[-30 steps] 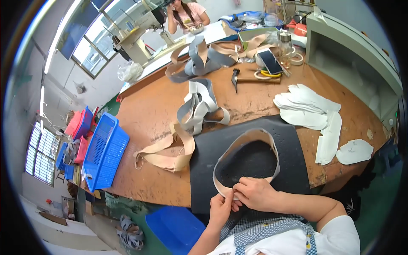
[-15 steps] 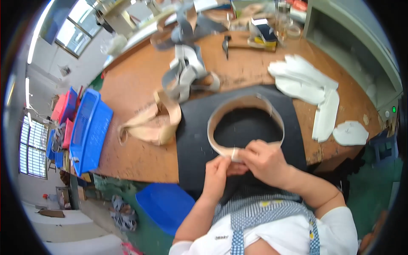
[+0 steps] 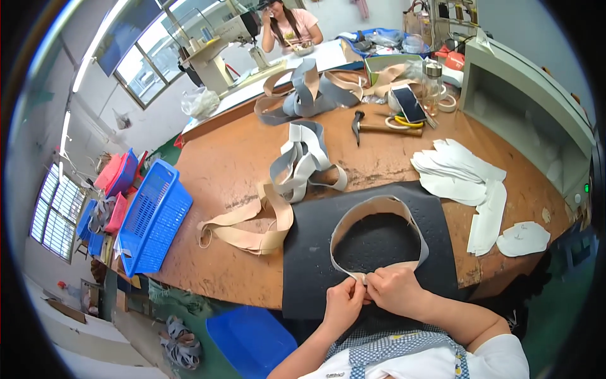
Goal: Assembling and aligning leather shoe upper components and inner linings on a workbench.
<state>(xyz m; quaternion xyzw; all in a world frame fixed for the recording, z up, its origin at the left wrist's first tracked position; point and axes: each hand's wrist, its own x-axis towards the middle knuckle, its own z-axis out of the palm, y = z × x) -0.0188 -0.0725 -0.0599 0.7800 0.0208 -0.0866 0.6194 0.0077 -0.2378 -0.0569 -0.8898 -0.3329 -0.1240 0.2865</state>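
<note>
A looped band of beige and grey material (image 3: 353, 218) stands on its edge on a black mat (image 3: 309, 252) at the near side of the table. My left hand (image 3: 344, 304) pinches the near part of the loop from the left. Right beside it, my right hand (image 3: 394, 289) grips the same band, its fingers curled over the edge. The fingertips of both hands almost meet there and hide that bit of the band. Left of the mat lies a folded beige strip (image 3: 262, 230); beyond it is a heap of grey and white bands (image 3: 303, 161).
A hammer (image 3: 385, 129), a phone (image 3: 409, 104) and a glass jar (image 3: 432, 79) lie farther back. White cut pieces (image 3: 454, 167) rest at the right. Blue baskets (image 3: 154, 218) stand at the left, a blue bin (image 3: 249, 341) below. A person (image 3: 293, 28) sits at the far table.
The view has tilted up, so the far table and a person there now show. Both hands stay on the band's near part, drawn closer together.
</note>
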